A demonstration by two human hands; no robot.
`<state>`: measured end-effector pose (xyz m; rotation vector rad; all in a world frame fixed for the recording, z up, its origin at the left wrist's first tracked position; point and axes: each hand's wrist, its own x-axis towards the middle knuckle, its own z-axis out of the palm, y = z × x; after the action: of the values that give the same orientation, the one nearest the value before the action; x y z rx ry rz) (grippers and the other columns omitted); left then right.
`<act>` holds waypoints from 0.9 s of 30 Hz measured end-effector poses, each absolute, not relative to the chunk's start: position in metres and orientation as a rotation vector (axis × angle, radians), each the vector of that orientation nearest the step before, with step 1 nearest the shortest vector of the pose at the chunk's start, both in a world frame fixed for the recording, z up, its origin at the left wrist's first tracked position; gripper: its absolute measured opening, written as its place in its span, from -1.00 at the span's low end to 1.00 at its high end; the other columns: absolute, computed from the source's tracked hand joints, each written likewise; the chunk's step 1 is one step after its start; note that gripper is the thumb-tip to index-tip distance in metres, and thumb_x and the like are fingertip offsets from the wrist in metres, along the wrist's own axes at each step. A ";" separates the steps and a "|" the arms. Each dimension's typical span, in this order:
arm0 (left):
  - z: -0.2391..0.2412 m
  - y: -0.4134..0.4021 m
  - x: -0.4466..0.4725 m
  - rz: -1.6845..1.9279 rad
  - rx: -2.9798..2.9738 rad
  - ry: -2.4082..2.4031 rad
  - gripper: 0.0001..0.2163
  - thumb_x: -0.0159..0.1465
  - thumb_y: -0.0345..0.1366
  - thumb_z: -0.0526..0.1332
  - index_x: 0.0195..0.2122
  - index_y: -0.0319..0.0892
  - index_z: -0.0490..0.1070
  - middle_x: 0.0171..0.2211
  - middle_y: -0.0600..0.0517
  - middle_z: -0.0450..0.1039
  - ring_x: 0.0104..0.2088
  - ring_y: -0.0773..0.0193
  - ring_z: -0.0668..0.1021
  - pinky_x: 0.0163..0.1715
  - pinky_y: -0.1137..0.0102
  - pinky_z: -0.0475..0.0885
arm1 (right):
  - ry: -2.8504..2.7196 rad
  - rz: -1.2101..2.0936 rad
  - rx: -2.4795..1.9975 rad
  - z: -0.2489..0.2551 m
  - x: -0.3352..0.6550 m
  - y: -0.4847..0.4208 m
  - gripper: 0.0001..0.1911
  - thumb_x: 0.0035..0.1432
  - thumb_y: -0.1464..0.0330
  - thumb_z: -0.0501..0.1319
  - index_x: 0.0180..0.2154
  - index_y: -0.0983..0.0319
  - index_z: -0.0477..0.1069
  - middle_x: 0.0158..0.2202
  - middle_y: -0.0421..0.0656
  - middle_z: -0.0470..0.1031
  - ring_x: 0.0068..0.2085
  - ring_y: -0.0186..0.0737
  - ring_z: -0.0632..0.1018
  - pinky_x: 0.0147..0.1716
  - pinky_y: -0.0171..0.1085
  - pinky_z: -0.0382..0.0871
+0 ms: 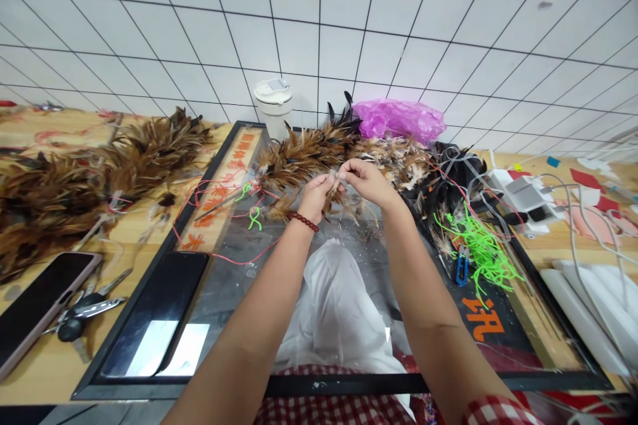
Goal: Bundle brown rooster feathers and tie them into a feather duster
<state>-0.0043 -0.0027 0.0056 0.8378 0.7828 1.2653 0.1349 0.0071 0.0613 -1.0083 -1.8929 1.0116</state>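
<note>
My left hand (315, 194) and my right hand (363, 180) meet above the middle of the glass-topped table (224, 292). Both pinch a small tuft of brown feathers (335, 180) between their fingertips. A red bead bracelet (304, 220) circles my left wrist. Just behind the hands lies a heap of brown and black feathers (299, 156). A red thread (219, 255) trails across the glass to the left of my hands.
Bundled brown feathers (74, 179) lie at the left. Two phones (159, 309) (40, 302) and keys (82, 312) sit front left. White cup (273, 106) and pink bag (399, 119) stand behind. Green ties (481, 246), blue clippers (462, 265), charger cables (523, 196) at the right.
</note>
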 end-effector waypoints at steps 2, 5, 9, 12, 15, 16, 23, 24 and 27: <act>0.006 -0.003 -0.004 1.258 0.878 0.783 -0.71 0.01 -0.09 0.34 -0.50 -0.25 0.40 -0.61 0.05 0.41 -0.61 0.38 0.44 -0.53 0.46 0.34 | -1.943 0.778 -1.088 0.062 0.134 0.007 -0.89 0.07 0.36 0.14 -0.47 0.23 0.36 -0.47 -0.19 0.41 -0.38 -0.28 0.41 -0.27 -0.26 0.26; 0.008 -0.005 -0.003 1.246 0.904 0.778 -0.72 0.03 -0.10 0.34 -0.49 -0.24 0.40 -0.63 0.08 0.36 -0.60 0.39 0.44 -0.54 0.46 0.33 | -1.969 0.593 -1.138 0.060 0.132 0.008 -0.90 0.05 0.41 0.12 -0.47 0.23 0.36 -0.43 -0.17 0.39 -0.34 -0.27 0.39 -0.25 -0.26 0.23; 0.008 -0.005 -0.003 1.243 0.914 0.752 -0.73 0.03 -0.12 0.34 -0.49 -0.24 0.40 -0.64 0.11 0.32 -0.58 0.38 0.45 -0.51 0.45 0.33 | -1.925 0.542 -1.176 0.055 0.130 0.011 -0.91 0.04 0.41 0.12 -0.46 0.23 0.38 -0.42 -0.17 0.40 -0.35 -0.27 0.39 -0.28 -0.28 0.23; 0.007 -0.004 -0.004 1.249 0.921 0.727 -0.73 0.04 -0.11 0.34 -0.50 -0.23 0.39 -0.65 0.12 0.30 -0.57 0.37 0.45 -0.49 0.45 0.33 | -1.710 0.558 -1.271 0.050 0.131 0.016 -0.91 0.03 0.36 0.14 -0.45 0.22 0.39 -0.46 -0.20 0.40 -0.39 -0.28 0.37 -0.32 -0.29 0.24; 0.007 -0.005 -0.004 1.248 0.926 0.722 -0.72 0.03 -0.10 0.34 -0.52 -0.23 0.38 -0.65 0.10 0.33 -0.55 0.36 0.47 -0.47 0.44 0.36 | -1.578 0.707 -1.303 0.048 0.134 0.018 -0.90 -0.01 0.33 0.19 -0.45 0.24 0.40 -0.48 -0.22 0.40 -0.44 -0.33 0.36 -0.37 -0.30 0.24; 0.008 -0.005 -0.004 1.244 0.924 0.729 -0.71 0.02 -0.10 0.34 -0.51 -0.23 0.38 -0.63 0.08 0.36 -0.55 0.36 0.47 -0.46 0.44 0.36 | -1.559 0.808 -1.277 0.049 0.134 0.018 -0.87 -0.03 0.31 0.21 -0.44 0.25 0.41 -0.48 -0.23 0.40 -0.46 -0.35 0.35 -0.40 -0.32 0.24; 0.013 -0.008 -0.003 1.210 0.949 0.715 -0.70 0.01 -0.08 0.35 -0.53 -0.23 0.38 -0.62 0.06 0.39 -0.56 0.33 0.48 -0.47 0.41 0.38 | -1.509 1.391 -1.022 0.057 0.129 0.006 -0.64 -0.09 0.11 0.31 -0.35 0.26 0.43 -0.61 -0.25 0.39 -0.58 -0.35 0.40 -0.58 -0.34 0.28; 0.013 -0.008 -0.002 1.206 0.958 0.704 -0.70 0.01 -0.08 0.35 -0.53 -0.24 0.38 -0.63 0.08 0.36 -0.56 0.34 0.47 -0.47 0.42 0.37 | -1.509 1.405 -1.015 0.056 0.128 0.006 -0.64 -0.10 0.10 0.32 -0.39 0.25 0.41 -0.63 -0.24 0.39 -0.59 -0.33 0.42 -0.59 -0.33 0.30; 0.012 -0.008 -0.001 1.212 0.974 0.697 -0.69 0.04 -0.08 0.34 -0.53 -0.24 0.38 -0.65 0.11 0.29 -0.59 0.39 0.43 -0.49 0.45 0.34 | -1.495 1.312 -1.062 0.054 0.123 0.007 -0.66 -0.12 0.12 0.33 -0.47 0.24 0.35 -0.64 -0.25 0.38 -0.60 -0.32 0.43 -0.61 -0.32 0.32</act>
<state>-0.0005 -0.0078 0.0119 0.9743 0.6968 1.2121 0.1226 0.0066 0.0539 -1.0624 -1.4952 1.3120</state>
